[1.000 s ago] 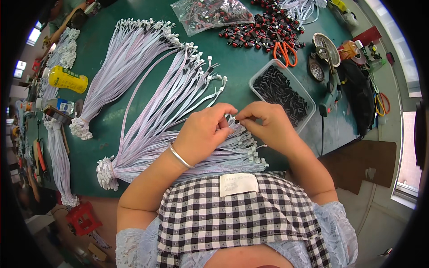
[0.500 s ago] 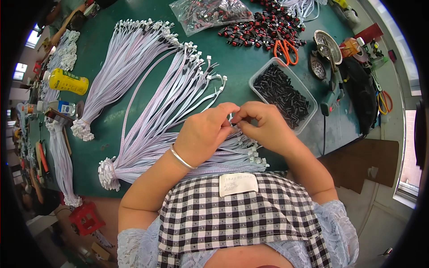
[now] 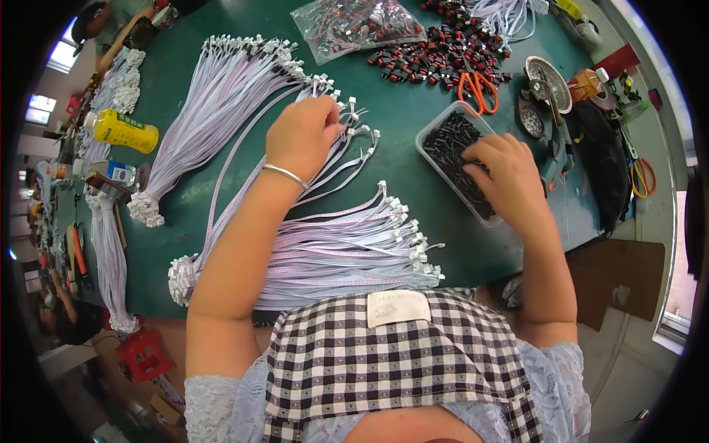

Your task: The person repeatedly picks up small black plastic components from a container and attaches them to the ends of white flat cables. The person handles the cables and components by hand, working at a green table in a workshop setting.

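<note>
Reaching into a clear plastic tub [image 3: 452, 183] right of centre, the right hand [image 3: 509, 176] curls among short black tubes [image 3: 447, 140]; whether it pinches one is hidden. At upper centre, the left hand [image 3: 301, 136] bends over boxy white connectors [image 3: 352, 100] on flat white cables [image 3: 340, 255], partly covered by the forearm [image 3: 238, 251]; its grip cannot be told. A crinkled transparent bag [image 3: 325, 33] of small parts [image 3: 378, 21] runs off the top edge.

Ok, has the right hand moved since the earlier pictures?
Yes, rightward. Judged against the clear tub, the right hand was off its lower left; now it reaches over the black pieces inside.
</note>
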Available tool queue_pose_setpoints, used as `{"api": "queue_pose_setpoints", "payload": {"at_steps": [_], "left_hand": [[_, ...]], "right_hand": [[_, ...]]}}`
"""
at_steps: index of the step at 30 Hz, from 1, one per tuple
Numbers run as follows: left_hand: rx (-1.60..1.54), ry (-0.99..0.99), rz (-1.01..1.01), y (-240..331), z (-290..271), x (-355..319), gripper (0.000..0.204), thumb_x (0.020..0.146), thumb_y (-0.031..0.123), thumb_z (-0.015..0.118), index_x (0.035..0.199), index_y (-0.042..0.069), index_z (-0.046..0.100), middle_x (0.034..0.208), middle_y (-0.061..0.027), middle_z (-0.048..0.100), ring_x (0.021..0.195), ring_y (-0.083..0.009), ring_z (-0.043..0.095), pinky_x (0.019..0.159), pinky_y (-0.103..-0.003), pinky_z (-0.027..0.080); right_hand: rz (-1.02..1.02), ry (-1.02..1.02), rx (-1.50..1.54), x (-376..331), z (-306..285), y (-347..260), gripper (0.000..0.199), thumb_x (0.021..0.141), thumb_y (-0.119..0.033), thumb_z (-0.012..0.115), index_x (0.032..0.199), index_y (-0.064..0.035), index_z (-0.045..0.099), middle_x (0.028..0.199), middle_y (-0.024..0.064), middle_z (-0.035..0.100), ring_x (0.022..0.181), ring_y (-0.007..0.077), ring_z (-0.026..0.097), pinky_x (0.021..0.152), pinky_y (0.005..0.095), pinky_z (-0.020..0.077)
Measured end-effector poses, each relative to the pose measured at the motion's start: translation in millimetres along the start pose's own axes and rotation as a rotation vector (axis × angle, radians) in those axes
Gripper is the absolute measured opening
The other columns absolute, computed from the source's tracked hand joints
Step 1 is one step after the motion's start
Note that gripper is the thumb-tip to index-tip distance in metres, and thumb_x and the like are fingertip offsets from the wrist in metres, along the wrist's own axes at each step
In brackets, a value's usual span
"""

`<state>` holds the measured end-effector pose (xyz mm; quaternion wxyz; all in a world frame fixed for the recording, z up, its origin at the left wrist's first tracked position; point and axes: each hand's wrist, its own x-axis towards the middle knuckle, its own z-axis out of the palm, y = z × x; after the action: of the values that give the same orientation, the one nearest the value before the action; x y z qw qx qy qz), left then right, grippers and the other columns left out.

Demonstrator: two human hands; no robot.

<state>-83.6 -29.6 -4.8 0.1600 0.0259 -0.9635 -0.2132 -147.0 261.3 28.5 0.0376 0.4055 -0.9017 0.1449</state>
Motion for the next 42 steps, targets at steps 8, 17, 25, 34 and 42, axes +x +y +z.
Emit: {"api": "queue_pose_setpoints", "payload": {"at_steps": [8,17,25,34,42], "left_hand": [[-0.099,-0.221,0.068,43,-10,-38,0.020,0.078,0.024,0.069,0.078,0.005,0.061,0.071,-0.0088,0.055,0.066,-0.0263,0.055,0.059,-0.037,0.043],[-0.321,-0.445,-0.050,55,-6,-47,0.012,0.082,0.012,0.064,0.088,0.003,0.061,0.081,-0.0071,0.061,0.069,-0.0184,0.061,0.064,-0.029,0.048],[-1.157,-0.584,-0.652,57,-23,-52,0.015,0.088,0.008,0.056,0.100,0.001,0.058,0.080,-0.0010,0.058,0.063,-0.0060,0.052,0.059,-0.020,0.043],[-1.416,-0.515,-0.694,49,-9,-70,0.008,0.086,0.010,0.063,0.091,0.006,0.058,0.071,0.0023,0.056,0.059,-0.0039,0.052,0.053,-0.017,0.041],[-1.471,-0.597,-0.636,38,-4,-72,0.010,0.083,0.008,0.066,0.088,0.006,0.058,0.073,0.0005,0.057,0.057,-0.0036,0.049,0.051,-0.017,0.037]], "right_hand": [[0.011,-0.133,-0.064,-11,19,20,0.020,0.072,-0.011,0.069,0.092,-0.0090,0.065,0.088,0.0047,0.059,0.090,0.0234,0.056,0.080,0.0358,0.0402],[-0.033,-0.057,0.052,-13,22,26,0.017,0.076,-0.003,0.059,0.091,-0.0044,0.066,0.084,0.0092,0.057,0.086,0.0271,0.056,0.077,0.0383,0.0463],[0.025,-0.044,0.238,-11,15,9,0.022,0.076,0.000,0.056,0.096,-0.0008,0.065,0.087,0.0122,0.057,0.088,0.0309,0.057,0.079,0.0385,0.0474],[-0.033,-0.103,0.052,-15,24,7,0.032,0.074,0.003,0.055,0.105,0.0014,0.063,0.094,0.0105,0.056,0.095,0.0276,0.055,0.082,0.0366,0.0467],[-0.302,-0.074,0.046,-17,-1,-24,0.022,0.075,-0.002,0.056,0.095,-0.0010,0.063,0.091,0.0098,0.057,0.088,0.0283,0.056,0.079,0.0364,0.0474]]}}
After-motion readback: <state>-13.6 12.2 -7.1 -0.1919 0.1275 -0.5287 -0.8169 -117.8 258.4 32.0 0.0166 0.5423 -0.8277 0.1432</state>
